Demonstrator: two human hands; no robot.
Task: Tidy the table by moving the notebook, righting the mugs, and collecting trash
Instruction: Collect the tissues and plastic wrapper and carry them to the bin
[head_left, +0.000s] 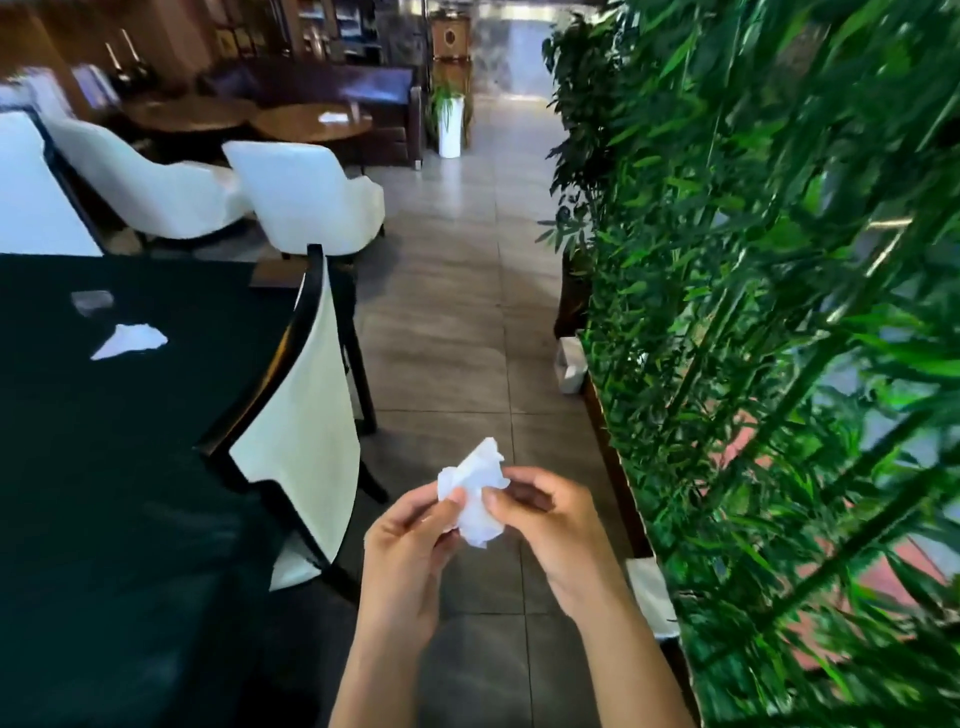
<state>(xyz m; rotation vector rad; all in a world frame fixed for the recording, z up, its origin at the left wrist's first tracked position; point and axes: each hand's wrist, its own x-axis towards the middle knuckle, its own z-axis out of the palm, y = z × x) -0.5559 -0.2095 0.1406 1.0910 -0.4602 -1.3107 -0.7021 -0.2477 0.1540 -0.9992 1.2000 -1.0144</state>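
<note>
White crumpled tissue (475, 493) sits pinched between my two hands, held in the air over a grey tiled floor (452, 322). My left hand (410, 551) grips its lower left side with thumb and fingers closed on it, and my right hand (556, 525) closes on its right side, thumb pressed against the paper. To my left is a table covered in dark green cloth (104, 441), its near corner tucked behind a black-framed chair with a cream back (306, 415) that stands right at the table's edge. On the cloth, well away from my hands, lies another white tissue scrap (130, 340), and just beyond it a small clear wrapper-like piece (92, 301) that is too blurred to identify. To my right a dense wall of green bamboo-like plants (779, 312) runs along the aisle, edged by a low planter border. Between the chair and the plants the tiled aisle is open, running straight ahead towards white armchairs (306, 197), round wooden tables (311, 122) and a tall white planter (450, 127) in the distance.
</note>
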